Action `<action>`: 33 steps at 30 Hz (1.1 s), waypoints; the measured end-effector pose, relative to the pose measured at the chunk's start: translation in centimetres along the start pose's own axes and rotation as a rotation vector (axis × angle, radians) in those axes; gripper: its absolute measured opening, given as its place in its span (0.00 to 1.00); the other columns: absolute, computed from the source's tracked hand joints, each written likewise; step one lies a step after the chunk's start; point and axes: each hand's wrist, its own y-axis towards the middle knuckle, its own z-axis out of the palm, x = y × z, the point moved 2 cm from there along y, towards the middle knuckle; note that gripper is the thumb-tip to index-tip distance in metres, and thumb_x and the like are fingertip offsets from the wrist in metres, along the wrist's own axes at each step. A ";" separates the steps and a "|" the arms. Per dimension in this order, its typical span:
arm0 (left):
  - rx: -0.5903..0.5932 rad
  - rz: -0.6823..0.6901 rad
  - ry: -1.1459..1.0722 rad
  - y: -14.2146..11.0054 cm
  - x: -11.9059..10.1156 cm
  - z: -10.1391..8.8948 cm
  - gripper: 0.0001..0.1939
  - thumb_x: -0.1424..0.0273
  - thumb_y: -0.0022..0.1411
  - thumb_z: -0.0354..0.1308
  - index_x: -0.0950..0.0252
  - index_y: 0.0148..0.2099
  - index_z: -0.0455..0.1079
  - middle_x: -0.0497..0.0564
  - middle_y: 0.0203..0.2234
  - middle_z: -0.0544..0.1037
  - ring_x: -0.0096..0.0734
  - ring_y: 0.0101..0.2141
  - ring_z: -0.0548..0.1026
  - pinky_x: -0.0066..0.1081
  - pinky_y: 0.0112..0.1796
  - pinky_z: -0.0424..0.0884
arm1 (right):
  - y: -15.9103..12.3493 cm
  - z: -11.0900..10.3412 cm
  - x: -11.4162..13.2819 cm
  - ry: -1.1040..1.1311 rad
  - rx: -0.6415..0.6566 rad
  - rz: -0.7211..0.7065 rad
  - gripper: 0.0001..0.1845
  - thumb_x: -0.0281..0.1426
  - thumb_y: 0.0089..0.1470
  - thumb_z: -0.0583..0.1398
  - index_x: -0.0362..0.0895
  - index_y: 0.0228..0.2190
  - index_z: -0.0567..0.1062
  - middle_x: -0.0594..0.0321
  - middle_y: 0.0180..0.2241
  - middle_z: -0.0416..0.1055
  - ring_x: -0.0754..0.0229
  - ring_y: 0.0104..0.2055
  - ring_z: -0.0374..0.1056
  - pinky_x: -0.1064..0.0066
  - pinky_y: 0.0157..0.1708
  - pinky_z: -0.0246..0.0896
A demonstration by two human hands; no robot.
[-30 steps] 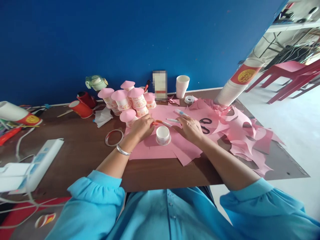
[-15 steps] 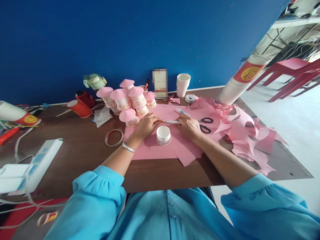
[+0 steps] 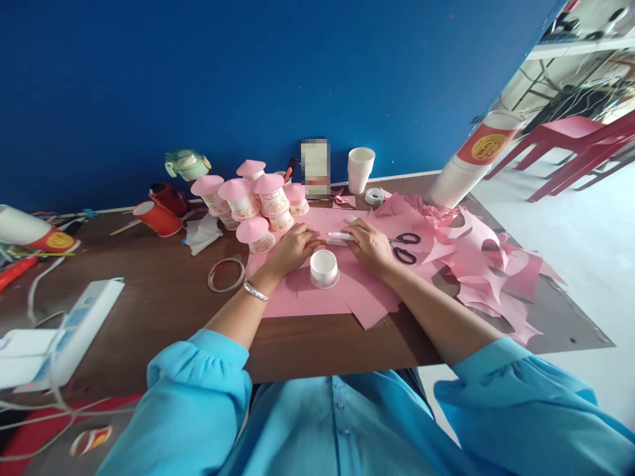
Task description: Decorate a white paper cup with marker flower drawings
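My left hand (image 3: 294, 246) is closed on the brownish-orange end of a white marker (image 3: 336, 242). The rest of that marker lies across toward my right hand (image 3: 368, 240), whose fingers are closed at its other end. A second white marker (image 3: 339, 235) shows right alongside the first, also at my right fingertips; its far part is hidden by the hand. Just in front of both hands, a small white paper cup (image 3: 324, 268) with a patterned rim stands open side up on pink paper (image 3: 307, 301). Black-handled scissors (image 3: 407, 247) lie beside my right hand.
Decorated cups with pink cone roofs (image 3: 253, 231) cluster at the left. A tape roll (image 3: 226, 275) lies near my left wrist. Pink paper scraps (image 3: 489, 264) and a leaning cup stack (image 3: 459, 182) are at right. A phone (image 3: 315, 168) and white cups (image 3: 360, 170) stand by the wall.
The second marker, earlier lying slanted behind my right hand, is now in line with the first at my right fingers. My right hand has shifted slightly left.
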 end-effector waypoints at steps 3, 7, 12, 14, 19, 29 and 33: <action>-0.070 -0.007 -0.004 -0.4 -0.3 -0.7 0.15 0.71 0.75 0.54 0.65 0.56 0.79 0.59 0.48 0.82 0.42 0.51 0.79 0.46 0.55 0.77 | -0.4 -1.0 -0.7 0.008 -0.096 0.044 0.14 0.34 0.70 0.56 0.45 0.52 0.76 0.51 0.49 0.78 0.50 0.46 0.76 0.63 0.43 0.72; -0.129 -0.023 -0.165 -0.9 -1.3 -1.6 0.22 0.82 0.69 0.48 0.64 0.57 0.78 0.56 0.50 0.84 0.36 0.50 0.82 0.41 0.54 0.80 | -0.8 -1.5 -1.0 0.071 -0.180 0.057 0.20 0.39 0.71 0.55 0.45 0.59 0.70 0.52 0.45 0.78 0.49 0.43 0.77 0.62 0.41 0.72; -0.063 -0.104 -0.350 -1.3 -2.8 -2.6 0.24 0.84 0.66 0.48 0.64 0.56 0.78 0.54 0.50 0.85 0.33 0.48 0.84 0.37 0.53 0.82 | -1.1 -1.1 -0.1 0.135 -0.117 0.069 0.22 0.40 0.71 0.55 0.46 0.61 0.68 0.52 0.45 0.80 0.47 0.43 0.79 0.60 0.40 0.74; -0.015 -0.134 -0.411 -1.7 -3.2 -3.0 0.24 0.83 0.66 0.49 0.64 0.57 0.77 0.55 0.52 0.85 0.34 0.50 0.84 0.40 0.56 0.81 | -1.1 -1.0 0.3 0.146 -0.088 0.049 0.18 0.40 0.71 0.54 0.47 0.57 0.72 0.50 0.50 0.80 0.46 0.49 0.79 0.58 0.44 0.75; 0.234 -0.175 -0.632 -3.2 -3.7 -3.6 0.37 0.85 0.60 0.52 0.60 0.70 0.67 0.57 0.68 0.74 0.42 0.67 0.73 0.47 0.68 0.70 | -1.2 -1.3 1.1 0.205 -0.039 0.059 0.19 0.40 0.71 0.55 0.47 0.57 0.73 0.48 0.57 0.78 0.44 0.55 0.77 0.55 0.50 0.74; 0.356 -0.235 -0.692 -4.0 -4.4 -2.3 0.44 0.64 0.57 0.76 0.58 0.72 0.63 0.63 0.73 0.64 0.60 0.72 0.63 0.56 0.69 0.65 | -1.5 -2.3 2.4 0.363 -0.031 0.135 0.26 0.37 0.71 0.53 0.44 0.65 0.62 0.53 0.42 0.79 0.53 0.35 0.74 0.59 0.40 0.72; 0.209 -0.387 -0.968 -4.7 -3.5 -1.3 0.35 0.57 0.61 0.72 0.60 0.66 0.70 0.62 0.65 0.76 0.59 0.64 0.73 0.54 0.63 0.71 | -1.6 -3.2 3.2 0.437 -0.086 0.066 0.26 0.36 0.73 0.51 0.46 0.68 0.58 0.53 0.46 0.79 0.58 0.32 0.71 0.59 0.42 0.74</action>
